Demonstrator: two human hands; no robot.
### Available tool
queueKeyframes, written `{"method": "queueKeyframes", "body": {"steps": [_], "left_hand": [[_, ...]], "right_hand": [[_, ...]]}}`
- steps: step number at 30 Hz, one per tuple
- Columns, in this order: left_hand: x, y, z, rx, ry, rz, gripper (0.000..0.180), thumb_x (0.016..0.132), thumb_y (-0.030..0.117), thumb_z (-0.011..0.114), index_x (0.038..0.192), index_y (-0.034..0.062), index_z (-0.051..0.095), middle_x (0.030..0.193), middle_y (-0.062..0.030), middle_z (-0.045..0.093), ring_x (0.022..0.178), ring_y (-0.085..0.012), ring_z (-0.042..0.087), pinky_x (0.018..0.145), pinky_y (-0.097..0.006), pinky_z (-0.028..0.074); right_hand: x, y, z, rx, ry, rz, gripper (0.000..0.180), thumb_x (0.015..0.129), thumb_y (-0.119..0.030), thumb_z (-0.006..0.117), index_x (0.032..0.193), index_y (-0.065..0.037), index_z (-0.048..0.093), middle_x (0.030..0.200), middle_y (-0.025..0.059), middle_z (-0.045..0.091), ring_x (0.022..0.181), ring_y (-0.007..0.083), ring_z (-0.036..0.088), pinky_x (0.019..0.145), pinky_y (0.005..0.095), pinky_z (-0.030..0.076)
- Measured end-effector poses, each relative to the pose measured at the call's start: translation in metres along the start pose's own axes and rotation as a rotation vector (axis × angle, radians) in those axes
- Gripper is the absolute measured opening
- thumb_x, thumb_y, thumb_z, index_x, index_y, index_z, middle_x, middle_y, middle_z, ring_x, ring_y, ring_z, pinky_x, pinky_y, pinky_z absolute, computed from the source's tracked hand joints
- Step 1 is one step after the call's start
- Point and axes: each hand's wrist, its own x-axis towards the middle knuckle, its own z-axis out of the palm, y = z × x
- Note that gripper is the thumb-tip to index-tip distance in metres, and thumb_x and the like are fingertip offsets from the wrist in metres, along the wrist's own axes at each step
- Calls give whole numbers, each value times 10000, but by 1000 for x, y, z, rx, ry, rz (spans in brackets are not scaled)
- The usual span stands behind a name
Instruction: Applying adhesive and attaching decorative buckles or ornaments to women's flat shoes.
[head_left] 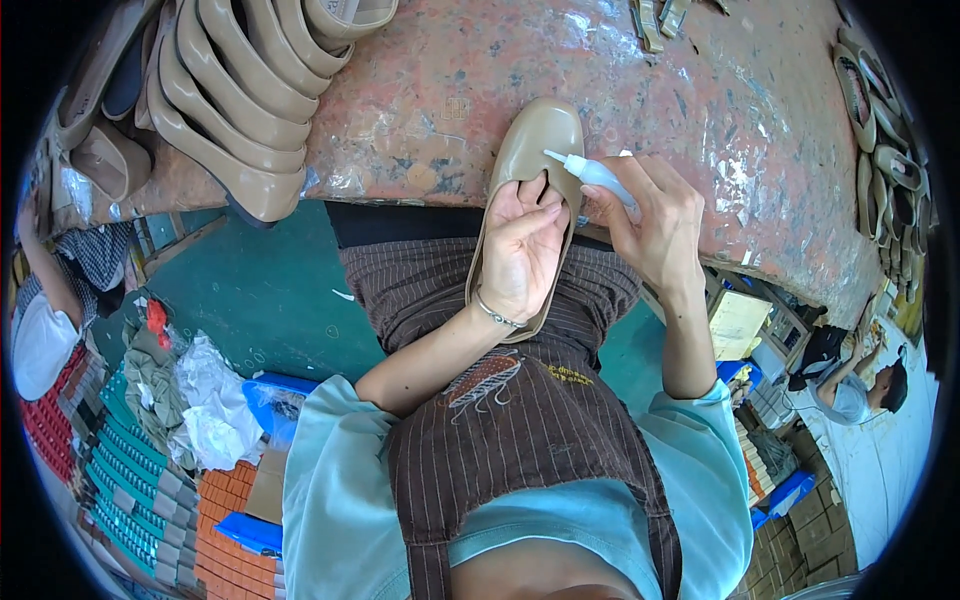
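Our left hand (520,250) grips a beige shoe (530,150) against our worn, reddish workbench (620,90); our right hand (655,225) holds a glue bottle (595,173).

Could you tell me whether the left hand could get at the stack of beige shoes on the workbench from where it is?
Probably yes: the left hand holds only a beige shoe, and nothing blocks the way to the stack.

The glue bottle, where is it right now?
In the head view, the glue bottle is in the right hand, its nozzle touching the tan shoe that the left hand holds.
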Motion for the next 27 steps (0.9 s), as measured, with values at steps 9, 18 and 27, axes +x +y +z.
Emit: {"method": "queueKeyframes", "body": {"steps": [9, 18, 27], "left_hand": [[-1, -1, -1, -44, -4, 4, 477, 797, -129, 436, 1261, -35, 376, 1319, -160, 436, 1263, -252, 395, 1060, -350, 320], [0, 0, -2, 0, -1, 0, 455, 806, -120, 441, 1248, -31, 384, 1283, -144, 454, 1231, -237, 422, 1039, -343, 340], [0, -2, -4, -8, 21, 6, 400, 815, -93, 458, 1206, -18, 423, 1234, -112, 482, 1156, -206, 456, 997, -329, 359]], "right_hand": [[5, -1, -2, -2, -28, -26, 169, 754, -194, 685, 797, -58, 594, 687, 63, 569, 630, 249, 567, 497, 358, 435], [1, 2, -8, -19, -40, -10, 181, 745, -201, 690, 827, -59, 612, 690, 63, 575, 634, 251, 571, 502, 367, 432], [-29, 71, 4, 606, 339, 367, 125, 827, -84, 653, 926, -10, 635, 907, 64, 642, 825, 119, 578, 728, 257, 436]]}}
